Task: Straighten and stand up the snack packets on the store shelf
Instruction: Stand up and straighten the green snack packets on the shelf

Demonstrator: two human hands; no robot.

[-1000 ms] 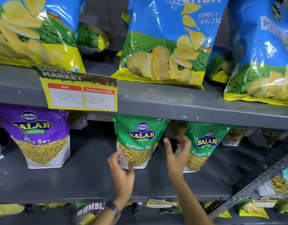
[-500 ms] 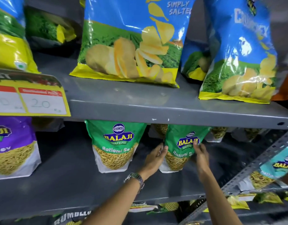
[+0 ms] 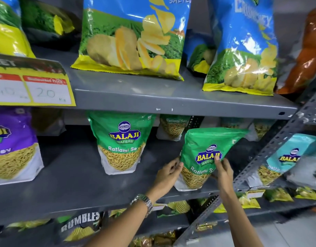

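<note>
Spanning the width of the view, the grey middle shelf has a broad bare stretch between the purple Balaji Aloo Sev packet at the left and the upright green Balaji Ratlami Sev packet near the centre. Above it, the upper shelf carries large blue Crunchex chips bags, their yellow bottom seams close to its front lip, and a yellow price tag hangs over that lip at the left. A perforated grey upright slants down the right side, closing off room there. Near the middle shelf's front edge a second green Ratlami Sev packet tilts to the right, its base close to the lip. The left hand pinches the packet's left edge with curled fingers; the right hand grips its front and right side, thumb pressed on the logo. A metal wristwatch sits on the left wrist.
</note>
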